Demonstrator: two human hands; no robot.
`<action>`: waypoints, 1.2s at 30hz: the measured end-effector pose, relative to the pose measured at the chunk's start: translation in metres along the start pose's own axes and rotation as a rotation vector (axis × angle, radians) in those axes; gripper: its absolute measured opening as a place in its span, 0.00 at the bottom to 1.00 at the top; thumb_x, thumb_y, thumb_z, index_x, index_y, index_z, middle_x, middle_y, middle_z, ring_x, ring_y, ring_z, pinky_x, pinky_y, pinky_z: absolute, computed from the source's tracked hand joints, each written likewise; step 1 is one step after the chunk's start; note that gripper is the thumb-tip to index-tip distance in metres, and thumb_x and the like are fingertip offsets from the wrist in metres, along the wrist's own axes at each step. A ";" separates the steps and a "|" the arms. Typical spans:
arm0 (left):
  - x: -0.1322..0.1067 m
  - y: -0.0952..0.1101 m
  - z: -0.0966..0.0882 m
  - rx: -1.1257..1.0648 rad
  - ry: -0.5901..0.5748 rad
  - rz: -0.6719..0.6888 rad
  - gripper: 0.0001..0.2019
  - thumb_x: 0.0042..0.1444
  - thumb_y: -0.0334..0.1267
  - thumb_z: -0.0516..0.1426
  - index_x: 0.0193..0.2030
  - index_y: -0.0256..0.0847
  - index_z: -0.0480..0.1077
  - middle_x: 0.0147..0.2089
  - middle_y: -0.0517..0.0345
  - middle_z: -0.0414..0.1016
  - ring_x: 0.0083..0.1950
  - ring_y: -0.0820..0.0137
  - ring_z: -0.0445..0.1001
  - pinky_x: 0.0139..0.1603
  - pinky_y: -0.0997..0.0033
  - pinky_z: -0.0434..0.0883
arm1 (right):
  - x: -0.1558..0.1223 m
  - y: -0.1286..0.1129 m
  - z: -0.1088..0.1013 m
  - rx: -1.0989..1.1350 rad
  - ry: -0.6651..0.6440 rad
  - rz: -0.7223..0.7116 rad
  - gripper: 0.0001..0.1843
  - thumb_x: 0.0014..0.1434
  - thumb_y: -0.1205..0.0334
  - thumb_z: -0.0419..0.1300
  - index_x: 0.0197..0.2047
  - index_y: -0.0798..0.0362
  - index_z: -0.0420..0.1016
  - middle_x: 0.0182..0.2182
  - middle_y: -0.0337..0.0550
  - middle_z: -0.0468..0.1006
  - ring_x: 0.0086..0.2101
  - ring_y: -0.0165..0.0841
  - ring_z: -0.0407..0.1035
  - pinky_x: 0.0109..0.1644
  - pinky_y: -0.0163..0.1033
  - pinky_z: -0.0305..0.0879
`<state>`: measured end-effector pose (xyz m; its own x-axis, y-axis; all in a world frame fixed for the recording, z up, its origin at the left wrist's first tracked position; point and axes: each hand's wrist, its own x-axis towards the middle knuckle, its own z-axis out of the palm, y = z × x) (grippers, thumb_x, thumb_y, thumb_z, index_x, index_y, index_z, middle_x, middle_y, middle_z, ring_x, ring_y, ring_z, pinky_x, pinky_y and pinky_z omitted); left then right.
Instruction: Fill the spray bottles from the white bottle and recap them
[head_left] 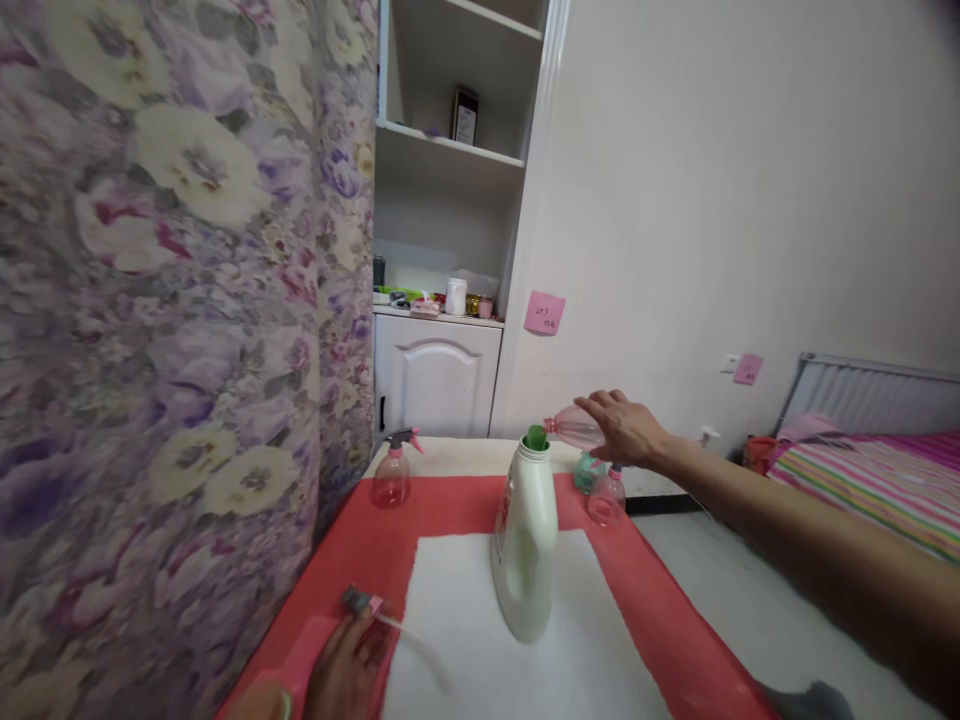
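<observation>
A tall white detergent bottle (525, 545) stands on a white cloth (480, 650) with a green funnel (535, 437) in its neck. My right hand (626, 428) is wrapped round a clear pink bottle (574, 429), held on its side with its mouth at the funnel. My left hand (349, 668) rests at the table's near left edge, fingers closed on a pink spray-head (364, 603) whose thin tube trails to the right.
The table has a red cover (360, 540). A pink spray bottle (394, 470) stands at its far left, another small pink bottle (607, 497) and a teal object (587, 472) at the far right. A floral curtain (165, 300) hangs left; a white cabinet (436, 375) and a striped bed (877, 480) lie beyond.
</observation>
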<state>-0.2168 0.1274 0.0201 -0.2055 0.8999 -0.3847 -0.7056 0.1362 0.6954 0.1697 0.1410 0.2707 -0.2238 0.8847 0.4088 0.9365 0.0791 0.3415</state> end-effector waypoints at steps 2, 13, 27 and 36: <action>0.006 0.000 0.005 0.013 -0.006 -0.010 0.13 0.61 0.43 0.57 0.49 0.38 0.71 0.46 0.54 0.76 0.41 0.68 0.77 0.41 0.61 0.76 | 0.001 0.001 0.001 -0.004 0.004 -0.003 0.43 0.46 0.58 0.68 0.64 0.46 0.57 0.55 0.50 0.70 0.51 0.47 0.63 0.44 0.44 0.66; 0.011 -0.002 0.005 0.022 -0.028 0.005 0.09 0.46 0.28 0.62 0.34 0.44 0.73 0.33 0.57 0.80 0.39 0.62 0.80 0.36 0.69 0.77 | 0.003 0.002 0.001 -0.009 0.015 -0.015 0.44 0.45 0.60 0.67 0.64 0.46 0.56 0.55 0.51 0.69 0.52 0.47 0.62 0.44 0.45 0.67; 0.003 0.000 0.004 0.010 -0.057 0.006 0.10 0.46 0.29 0.62 0.37 0.44 0.74 0.36 0.56 0.81 0.39 0.63 0.80 0.37 0.69 0.78 | 0.005 0.002 -0.002 -0.027 0.013 -0.036 0.43 0.45 0.61 0.68 0.64 0.48 0.57 0.55 0.52 0.69 0.52 0.48 0.62 0.44 0.45 0.67; 0.006 -0.001 0.006 0.012 -0.032 0.020 0.10 0.45 0.30 0.63 0.36 0.45 0.73 0.34 0.58 0.81 0.40 0.62 0.80 0.39 0.68 0.77 | 0.005 0.001 -0.006 -0.027 0.013 -0.042 0.42 0.45 0.62 0.67 0.63 0.47 0.57 0.55 0.51 0.69 0.52 0.48 0.61 0.44 0.45 0.67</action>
<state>-0.2133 0.1353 0.0212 -0.1980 0.9152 -0.3510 -0.6934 0.1224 0.7101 0.1683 0.1423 0.2782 -0.2663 0.8749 0.4046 0.9188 0.1036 0.3808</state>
